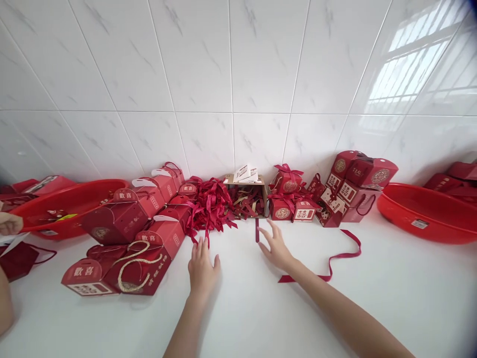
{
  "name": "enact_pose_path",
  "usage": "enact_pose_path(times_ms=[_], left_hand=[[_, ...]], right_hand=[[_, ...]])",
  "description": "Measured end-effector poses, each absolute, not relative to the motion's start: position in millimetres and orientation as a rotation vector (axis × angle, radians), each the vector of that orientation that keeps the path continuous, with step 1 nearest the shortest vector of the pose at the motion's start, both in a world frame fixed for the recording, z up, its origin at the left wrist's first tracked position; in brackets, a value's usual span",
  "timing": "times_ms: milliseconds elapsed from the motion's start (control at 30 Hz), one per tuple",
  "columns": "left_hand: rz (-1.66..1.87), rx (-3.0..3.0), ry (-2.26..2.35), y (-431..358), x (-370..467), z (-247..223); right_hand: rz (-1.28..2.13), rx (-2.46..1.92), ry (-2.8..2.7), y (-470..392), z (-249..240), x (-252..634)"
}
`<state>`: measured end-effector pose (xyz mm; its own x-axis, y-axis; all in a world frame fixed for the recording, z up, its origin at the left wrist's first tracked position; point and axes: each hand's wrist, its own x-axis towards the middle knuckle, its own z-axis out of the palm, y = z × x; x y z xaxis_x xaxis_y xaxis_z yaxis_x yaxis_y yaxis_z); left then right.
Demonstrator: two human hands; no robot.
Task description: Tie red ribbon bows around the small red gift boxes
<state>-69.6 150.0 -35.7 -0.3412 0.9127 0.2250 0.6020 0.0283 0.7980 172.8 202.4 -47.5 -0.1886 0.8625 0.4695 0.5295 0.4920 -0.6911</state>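
We record our left hand (202, 271) and right hand (278, 248), both bare, fingers (200, 247) slim and tapered. Wrists (197, 297) narrow, likewise bare. Left forearm (184, 325) and right forearm (335, 306) slender, widening gradually away from the wrists, uncovered as far as we can see them.

The person's bare left forearm (188, 320) reaches forward, the left hand (203, 271) back upward, fingers (201, 249) extended close together, thumb (216, 263) apart. The bare right forearm (339, 307) slants inward from the lower right, the right hand (278, 250) spread-fingered.
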Motion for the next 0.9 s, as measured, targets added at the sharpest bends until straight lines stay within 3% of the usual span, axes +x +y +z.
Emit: enact_pose_path(times_ms=[267, 567, 733, 900], left_hand=[[1.23, 1.529, 2.0, 154.3, -80.5, -45.3], [1.204, 1.657, 1.654, 88.2, -27.1, -17.0], [0.994, 1.649, 1.489, 39.5, -19.3, -15.7], [0.882, 1.623, 1.494, 4.5, -47.2, -16.3]], right_hand=[[1.126, -1.053, -1.785, 158.6, -42.0, 124.3], [1.837, -0.892, -1.251, 154.7, -20.8, 97.9], [1.95, -0.792, -1.002, 165.7, -9.2, 113.6], [1.851, -0.792, -0.785, 189.0, -5.6, 144.9]])
